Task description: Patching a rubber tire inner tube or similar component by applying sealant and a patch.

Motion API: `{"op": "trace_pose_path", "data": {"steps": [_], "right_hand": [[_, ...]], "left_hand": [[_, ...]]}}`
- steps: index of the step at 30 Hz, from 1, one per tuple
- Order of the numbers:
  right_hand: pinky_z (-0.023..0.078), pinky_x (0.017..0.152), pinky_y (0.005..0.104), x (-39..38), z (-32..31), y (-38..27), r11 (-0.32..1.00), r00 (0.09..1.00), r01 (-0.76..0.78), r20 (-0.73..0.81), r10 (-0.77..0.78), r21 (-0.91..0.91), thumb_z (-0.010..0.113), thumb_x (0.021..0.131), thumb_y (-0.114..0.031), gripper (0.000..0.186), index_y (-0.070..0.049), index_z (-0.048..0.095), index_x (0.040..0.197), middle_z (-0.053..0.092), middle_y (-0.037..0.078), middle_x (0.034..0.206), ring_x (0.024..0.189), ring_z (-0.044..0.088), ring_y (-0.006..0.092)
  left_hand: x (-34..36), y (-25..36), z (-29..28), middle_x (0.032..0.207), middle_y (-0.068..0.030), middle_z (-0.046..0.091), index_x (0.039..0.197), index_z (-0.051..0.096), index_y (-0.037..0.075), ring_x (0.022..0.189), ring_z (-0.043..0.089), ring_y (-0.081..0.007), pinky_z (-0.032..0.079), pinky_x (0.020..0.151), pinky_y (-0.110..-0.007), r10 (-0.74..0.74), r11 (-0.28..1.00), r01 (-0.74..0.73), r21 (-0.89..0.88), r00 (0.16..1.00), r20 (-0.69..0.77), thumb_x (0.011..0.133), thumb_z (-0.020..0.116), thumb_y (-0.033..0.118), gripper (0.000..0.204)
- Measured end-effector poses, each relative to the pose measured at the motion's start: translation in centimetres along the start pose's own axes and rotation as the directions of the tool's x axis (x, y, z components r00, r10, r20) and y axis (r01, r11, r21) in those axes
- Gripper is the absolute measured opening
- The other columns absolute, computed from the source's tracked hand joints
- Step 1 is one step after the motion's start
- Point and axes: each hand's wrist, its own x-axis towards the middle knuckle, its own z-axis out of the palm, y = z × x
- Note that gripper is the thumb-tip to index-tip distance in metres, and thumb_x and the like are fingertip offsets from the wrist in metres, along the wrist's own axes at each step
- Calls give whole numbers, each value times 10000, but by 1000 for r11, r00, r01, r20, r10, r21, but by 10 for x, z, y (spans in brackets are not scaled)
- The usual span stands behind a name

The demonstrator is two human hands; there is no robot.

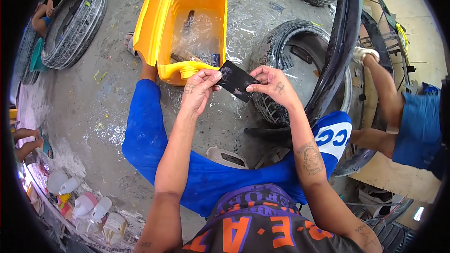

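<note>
Between my two hands is a flat black rectangular patch (237, 80), tilted, with pale smudges on its surface. My left hand (200, 89) pinches its left edge between thumb and fingers. On the opposite edge, my right hand (274, 84) grips it the same way. Just beyond my left hand lies a yellow plastic jug (224, 23), its side cut open like a flap. Cloudy water fills it, with a dark stick-like piece (189, 18) and a brownish block (186, 58) inside. A small dark piece (215, 60) sits at its near right corner.
A tire (266, 65) lies right of the jug, and a black rubber tube or strip (338, 42) arches past it. More tires (77, 26) stand far left and far right. Another person's legs (384, 84) reach in at right. Plastic bottles (84, 206) crowd the lower left. The concrete floor (112, 93) is wet.
</note>
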Motion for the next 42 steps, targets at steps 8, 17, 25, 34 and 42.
{"op": "trace_pose_path", "data": {"steps": [8, 17, 25, 34, 42], "right_hand": [[611, 817, 452, -9, 38, 27, 819, 939, -197, -137, 317, 538, 796, 906, -443, 661, 73, 579, 1258, 681, 201, 1134, 947, 707, 262], [482, 1117, 564, -21, 54, 55, 400, 999, -29, 36, -10, 916, 677, 1010, -191, 526, -9, 442, 1444, 588, 164, 1372, 1227, 633, 302], [466, 1141, 535, -20, 53, 52, 399, 996, 46, -72, 52, 916, 619, 1017, -160, 553, -14, 405, 1505, 475, 221, 1530, 1369, 527, 345], [567, 909, 336, -25, 61, 44, 592, 964, -188, 32, 264, 784, 669, 1001, -450, 527, -52, 599, 1339, 666, 87, 1221, 1115, 658, 188], [483, 1071, 389, -62, 71, 47, 909, 986, -167, 50, 160, 383, 730, 950, -483, 822, -12, 412, 1544, 514, 199, 1508, 1336, 549, 248]], "left_hand": [[-4, -24, 14, 907, 5, 605, 825, 540, 110, 813, 562, -87, 465, 760, -265, 214, 932, -221, 289, 975, 54, 858, 827, 40, 297], [-5, -47, 31, 952, -7, 568, 794, 457, 109, 944, 540, -111, 457, 859, -272, 333, 889, -389, 244, 912, 239, 854, 801, -14, 370], [-4, -32, 21, 1166, -28, 666, 1269, 613, 13, 1082, 604, -96, 470, 961, -283, 216, 976, -215, -32, 975, 46, 982, 690, 96, 308], [-15, -19, 36, 963, -152, 574, 961, 564, -22, 896, 607, -303, 507, 811, -367, 218, 399, -595, 698, 801, 558, 868, 617, 30, 119], [116, 96, 4, 935, -194, 614, 1004, 615, -13, 888, 626, -339, 494, 780, -441, 788, -250, -277, 928, 498, 361, 924, 639, 103, 143]]}}
